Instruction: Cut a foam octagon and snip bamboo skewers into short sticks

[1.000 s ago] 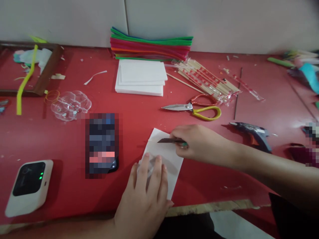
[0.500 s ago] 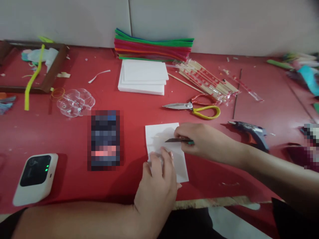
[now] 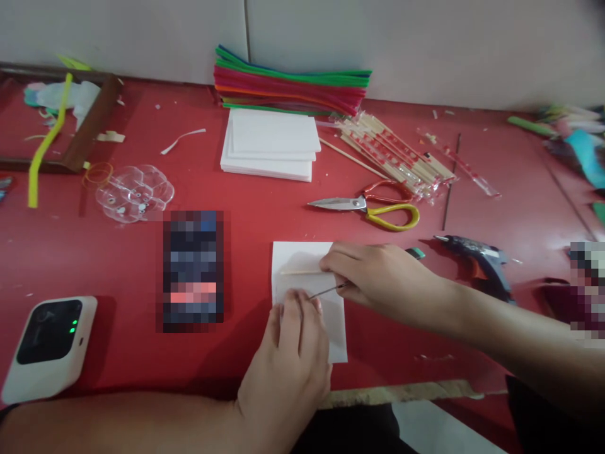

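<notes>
A white sheet point(image 3: 309, 255) lies flat on the red table in front of me. My left hand point(image 3: 290, 343) presses down on its lower left part with bent fingers, holding it in place. Over the sheet's right side, my right hand point(image 3: 373, 271) is closed round a craft knife. Its thin dark blade point(image 3: 327, 291) points left, close to my left fingertips, and a teal end point(image 3: 416, 253) sticks out behind the hand. A thin pale strip like a wooden stick point(image 3: 302, 273) reaches left from under my right fingers; whether they grip it I cannot tell.
Scissors point(image 3: 363, 205), a stack of white sheets point(image 3: 271, 135), pipe cleaners point(image 3: 293, 85) and wrapped wooden sticks point(image 3: 397, 154) lie farther back. A glue gun point(image 3: 477, 258) rests at right. On the left are a phone point(image 3: 191, 271), a white device point(image 3: 51, 347) and a clear plastic case point(image 3: 137, 192).
My right hand has turned the knife so its blade slants down towards my left fingers. The pale strip and teal end have come into sight. The view has shifted slightly.
</notes>
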A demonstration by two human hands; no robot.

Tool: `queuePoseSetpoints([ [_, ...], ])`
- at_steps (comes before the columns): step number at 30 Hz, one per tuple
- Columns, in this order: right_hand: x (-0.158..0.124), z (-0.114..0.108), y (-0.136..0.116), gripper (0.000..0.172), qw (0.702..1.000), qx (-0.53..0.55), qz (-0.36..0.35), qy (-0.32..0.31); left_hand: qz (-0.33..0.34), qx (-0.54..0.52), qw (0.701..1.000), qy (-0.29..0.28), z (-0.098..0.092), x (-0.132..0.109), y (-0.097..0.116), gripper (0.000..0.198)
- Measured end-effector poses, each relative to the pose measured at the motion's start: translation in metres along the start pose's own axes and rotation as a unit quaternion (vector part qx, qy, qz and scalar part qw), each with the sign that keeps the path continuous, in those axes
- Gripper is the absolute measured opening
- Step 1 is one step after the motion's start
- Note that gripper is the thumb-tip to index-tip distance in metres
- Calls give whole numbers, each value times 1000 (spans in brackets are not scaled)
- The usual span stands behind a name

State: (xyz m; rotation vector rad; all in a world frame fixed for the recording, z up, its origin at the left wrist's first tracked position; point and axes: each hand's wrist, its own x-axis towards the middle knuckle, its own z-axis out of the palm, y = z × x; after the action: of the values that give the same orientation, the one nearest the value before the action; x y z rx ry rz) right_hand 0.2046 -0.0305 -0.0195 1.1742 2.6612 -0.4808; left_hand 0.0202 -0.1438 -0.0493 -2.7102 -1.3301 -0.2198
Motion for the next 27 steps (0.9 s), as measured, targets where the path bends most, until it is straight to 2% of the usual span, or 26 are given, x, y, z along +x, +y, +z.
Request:
queuePoseSetpoints([
  [5,4,-2,5,17,1000,13,-9,-17,-19,-25,999,-10,0,-1,-7,59],
  [11,0,-5,10,19,998,47,-19,-24,-1,-32,999,-10,6,-2,-8,63],
  [18,-12,-6,12,8,999,-36,29,-17,-12,-37,999,-16,7,-3,-7,67],
  [22,-28,4,14,9,997,-69,45,10,-15,-45,998,-28,6,-1,-9,67],
  [27,-38,20,13,14,993,-88,28,72,2,-42,999,-21,8,1,-10,69],
])
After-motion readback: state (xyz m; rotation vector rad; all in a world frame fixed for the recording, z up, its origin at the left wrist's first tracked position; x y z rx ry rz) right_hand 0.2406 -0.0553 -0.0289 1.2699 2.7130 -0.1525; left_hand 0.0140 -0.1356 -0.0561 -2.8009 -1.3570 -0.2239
